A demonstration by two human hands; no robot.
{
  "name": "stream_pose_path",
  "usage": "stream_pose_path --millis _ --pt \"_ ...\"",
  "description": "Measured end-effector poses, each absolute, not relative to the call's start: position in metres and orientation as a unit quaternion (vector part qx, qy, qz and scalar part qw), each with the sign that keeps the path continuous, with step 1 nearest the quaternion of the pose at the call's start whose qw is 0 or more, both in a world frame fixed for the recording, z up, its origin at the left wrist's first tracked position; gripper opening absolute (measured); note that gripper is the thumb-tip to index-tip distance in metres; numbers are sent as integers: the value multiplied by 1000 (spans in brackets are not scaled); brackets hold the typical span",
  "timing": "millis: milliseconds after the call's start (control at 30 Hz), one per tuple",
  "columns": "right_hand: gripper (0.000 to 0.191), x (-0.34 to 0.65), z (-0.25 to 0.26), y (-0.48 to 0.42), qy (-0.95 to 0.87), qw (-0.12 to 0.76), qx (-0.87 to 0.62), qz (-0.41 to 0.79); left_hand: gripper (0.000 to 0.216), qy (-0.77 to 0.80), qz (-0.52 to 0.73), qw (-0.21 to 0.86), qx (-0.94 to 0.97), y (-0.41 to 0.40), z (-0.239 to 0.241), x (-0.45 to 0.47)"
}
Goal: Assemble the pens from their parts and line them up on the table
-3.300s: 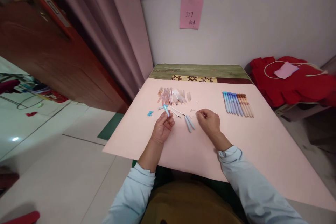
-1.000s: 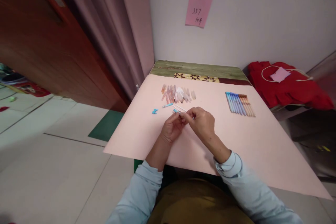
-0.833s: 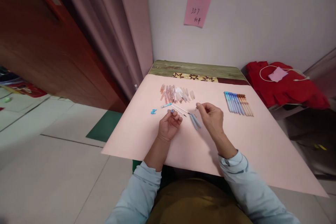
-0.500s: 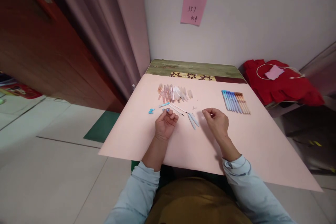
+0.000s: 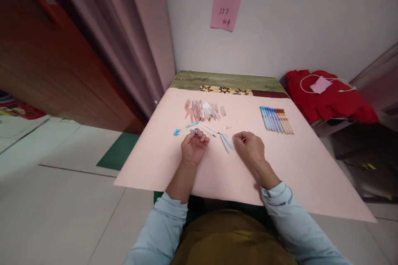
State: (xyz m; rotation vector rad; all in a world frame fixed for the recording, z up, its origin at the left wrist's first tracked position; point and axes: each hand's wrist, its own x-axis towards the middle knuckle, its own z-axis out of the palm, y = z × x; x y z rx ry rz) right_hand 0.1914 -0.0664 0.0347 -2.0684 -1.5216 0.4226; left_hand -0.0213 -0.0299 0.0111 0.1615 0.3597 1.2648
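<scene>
My left hand (image 5: 195, 149), palm up, pinches a small blue pen part (image 5: 195, 131) between thumb and fingers. With fingertips pressed together, my right hand (image 5: 251, 145) is just right of two light blue pen barrels (image 5: 226, 143); whatever it holds is too small to make out. Beyond my left hand lie two white pen refills (image 5: 209, 129) with dark tips and a blue pen tube (image 5: 192, 124). Some small blue pieces (image 5: 177, 132) rest to the left. Tiny springs (image 5: 228, 127) appear to lie near the barrels.
A pile of pinkish and whitish pen barrels (image 5: 203, 110) lies at the back of the pink sheet (image 5: 224, 182). Assembled-looking blue and brown pens (image 5: 276, 120) form a row at right. Red cloth (image 5: 332, 101) with a cord is beyond the table's right side.
My right hand has moved left and slightly down, closer to the light blue barrels. My left hand keeps its pinch on the blue part. The view has shifted slightly.
</scene>
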Motion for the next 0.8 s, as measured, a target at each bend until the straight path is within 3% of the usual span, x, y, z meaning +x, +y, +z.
stream_pose_path --millis 533,800 --pt "26 188 18 -42 -705 235 -658 122 8 189 582 787 77 -30 12 -21" --pt "18 190 15 -41 -701 238 -662 115 8 180 579 791 80 -29 10 -21"
